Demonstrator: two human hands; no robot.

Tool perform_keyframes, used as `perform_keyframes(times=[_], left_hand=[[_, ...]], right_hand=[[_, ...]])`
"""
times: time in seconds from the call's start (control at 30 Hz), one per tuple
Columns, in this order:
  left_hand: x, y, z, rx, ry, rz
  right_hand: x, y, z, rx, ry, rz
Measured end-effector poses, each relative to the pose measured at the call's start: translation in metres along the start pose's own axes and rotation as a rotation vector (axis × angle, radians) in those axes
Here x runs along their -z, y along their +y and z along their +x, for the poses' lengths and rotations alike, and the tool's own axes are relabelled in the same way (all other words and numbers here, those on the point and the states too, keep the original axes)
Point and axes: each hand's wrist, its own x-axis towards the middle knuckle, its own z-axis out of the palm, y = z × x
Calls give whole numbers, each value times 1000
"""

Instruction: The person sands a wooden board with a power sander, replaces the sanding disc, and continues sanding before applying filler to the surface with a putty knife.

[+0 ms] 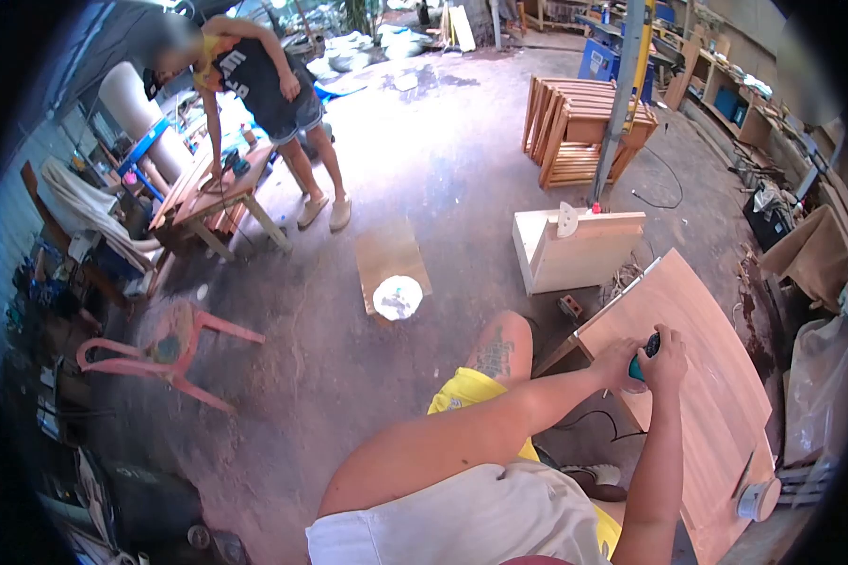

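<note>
Both my hands close around a small teal and black power tool that rests on a large reddish plywood panel. My left hand grips its near side and my right hand covers its top. The tool is mostly hidden by my fingers. A black cord runs from under the panel toward my knee. A metal straightedge lies along the panel's left edge.
A white wooden box stands beyond the panel. A board with a white plate lies on the concrete floor. Another person leans on a workbench at the upper left. A pink chair lies tipped over. Slatted wooden frames stand further back.
</note>
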Motion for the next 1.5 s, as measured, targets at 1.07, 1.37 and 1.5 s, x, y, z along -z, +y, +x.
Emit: perform_keyframes(times=[1.07,1.37,1.5], left_hand=[[-27,-17,105,88,-393,829],[-83,-18,169,85,-382,853],[-127,2,167,-127,-481,778]], right_hand=[[76,153,-68,-409,-49,-227],[78,152,-66,-414,-108,-223],[79,151,-63,-425,-109,-221]])
